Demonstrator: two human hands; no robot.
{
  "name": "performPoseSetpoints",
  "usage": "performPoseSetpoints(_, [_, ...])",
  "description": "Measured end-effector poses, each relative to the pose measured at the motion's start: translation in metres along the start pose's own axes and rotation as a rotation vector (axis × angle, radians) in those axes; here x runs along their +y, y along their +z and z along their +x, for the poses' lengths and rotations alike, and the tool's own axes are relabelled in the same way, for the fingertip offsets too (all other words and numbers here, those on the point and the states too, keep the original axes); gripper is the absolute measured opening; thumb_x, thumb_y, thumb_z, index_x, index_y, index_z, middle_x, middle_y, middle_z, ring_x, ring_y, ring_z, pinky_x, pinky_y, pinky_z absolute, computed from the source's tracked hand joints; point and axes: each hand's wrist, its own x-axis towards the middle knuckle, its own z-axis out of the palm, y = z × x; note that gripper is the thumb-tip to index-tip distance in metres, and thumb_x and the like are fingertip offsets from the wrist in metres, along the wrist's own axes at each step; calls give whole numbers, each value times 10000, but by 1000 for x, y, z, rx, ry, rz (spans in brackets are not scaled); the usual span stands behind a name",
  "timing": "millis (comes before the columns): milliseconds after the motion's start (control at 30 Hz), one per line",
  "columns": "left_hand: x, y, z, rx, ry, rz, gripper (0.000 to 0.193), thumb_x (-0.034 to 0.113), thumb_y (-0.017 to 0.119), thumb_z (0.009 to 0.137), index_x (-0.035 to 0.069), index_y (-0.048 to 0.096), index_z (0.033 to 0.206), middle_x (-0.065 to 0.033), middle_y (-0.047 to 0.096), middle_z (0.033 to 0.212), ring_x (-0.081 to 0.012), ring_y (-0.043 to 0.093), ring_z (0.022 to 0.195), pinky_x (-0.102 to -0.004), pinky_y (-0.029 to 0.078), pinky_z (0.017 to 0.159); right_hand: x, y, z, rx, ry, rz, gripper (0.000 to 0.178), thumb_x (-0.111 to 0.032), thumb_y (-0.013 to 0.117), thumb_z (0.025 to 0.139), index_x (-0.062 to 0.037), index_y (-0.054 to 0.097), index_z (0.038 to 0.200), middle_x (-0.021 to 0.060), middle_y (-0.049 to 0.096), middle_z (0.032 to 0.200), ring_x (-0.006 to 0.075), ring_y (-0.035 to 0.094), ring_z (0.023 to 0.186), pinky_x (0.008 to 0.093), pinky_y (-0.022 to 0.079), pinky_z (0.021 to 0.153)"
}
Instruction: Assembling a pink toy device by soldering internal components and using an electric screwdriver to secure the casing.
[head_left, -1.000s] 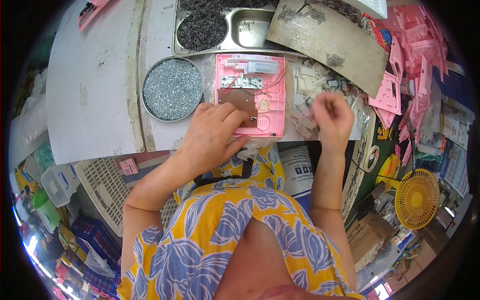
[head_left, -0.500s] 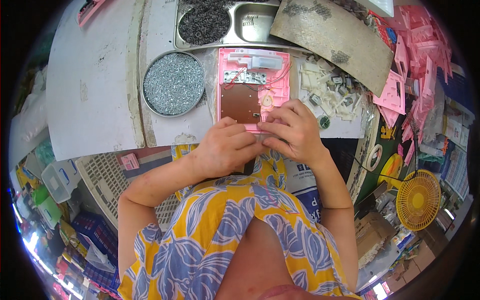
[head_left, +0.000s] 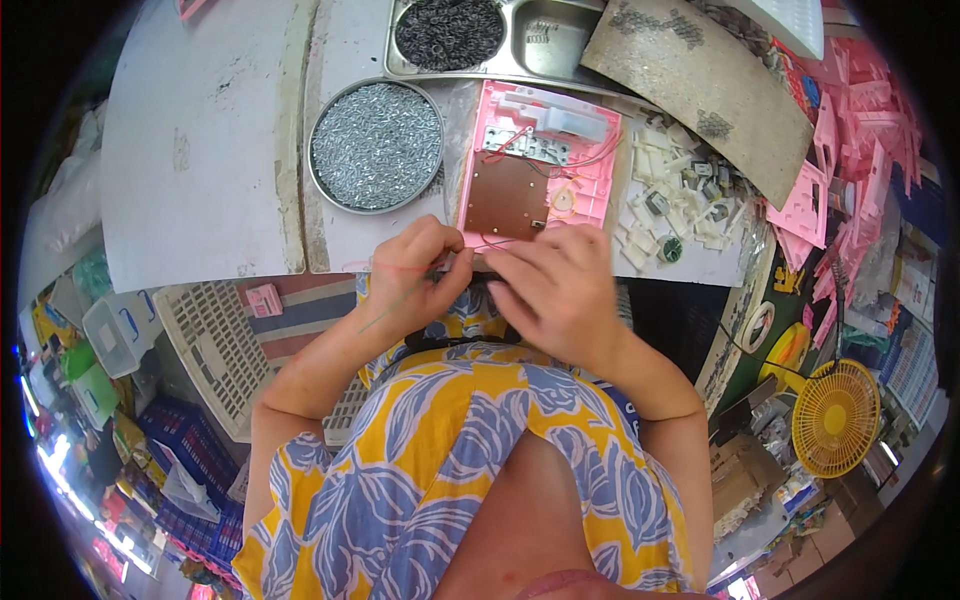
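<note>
Leftward along the pink housing's (head_left: 597,190) near edge, by the table's (head_left: 220,150) front, both hands have moved: left (head_left: 412,282) pinching thin wires (head_left: 408,267), right (head_left: 560,295) half-curled, its grip unclear to me. Screw dish (head_left: 311,150) and white parts (head_left: 636,236) flank it; bare tabletop lies far left.

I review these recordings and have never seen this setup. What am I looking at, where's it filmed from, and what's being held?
There's no machine here, just a person's bare left hand and bare right hand. Every picture comes from one head-worn fisheye camera looking down, so straight edges bend. On the white table lies an open pink plastic housing with a brown board inside. To its left sits a round metal dish of small silvery metal pieces; to its right, loose white plastic parts. The hands are close together at the housing's near edge; I can't tell whether they hold anything.
</note>
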Motion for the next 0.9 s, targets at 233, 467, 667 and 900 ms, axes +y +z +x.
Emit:
performPoseSetpoints(233, [-11,-7,-24,55,-117,-58,109,-18,713,856,22,619,893,-95,559,695,-220,569,565,-332,449,518,-8,32,5,59,86,-40,333,-177,764,765,-110,711,1087,-3,640,1010,209,551,944,418,382,877])
performPoseSetpoints(467, [-4,-12,-41,-292,100,223,143,59,759,797,58,649,888,-100,607,812,-303,631,693,-410,496,583,-6,40,3,129,96,-47,222,-211,779,778,-149,722,983,-19,604,923,203,524,874,410,353,846])
performPoseSetpoints(667, [7,-59,10,-549,124,153,283,74,791,764,51,654,1011,-120,619,912,-325,636,820,-418,515,678,-6,45,7,130,104,-97,170,-224,788,771,-147,685,882,0,568,885,222,517,867,418,351,843])
performPoseSetpoints(900, [-24,-31,36,-389,375,64,268,138,812,809,80,703,1047,-103,573,879,-312,608,748,-395,507,630,42,-36,14,135,0,136,257,-98,790,750,-105,739,1002,55,680,914,272,626,863,411,471,802])
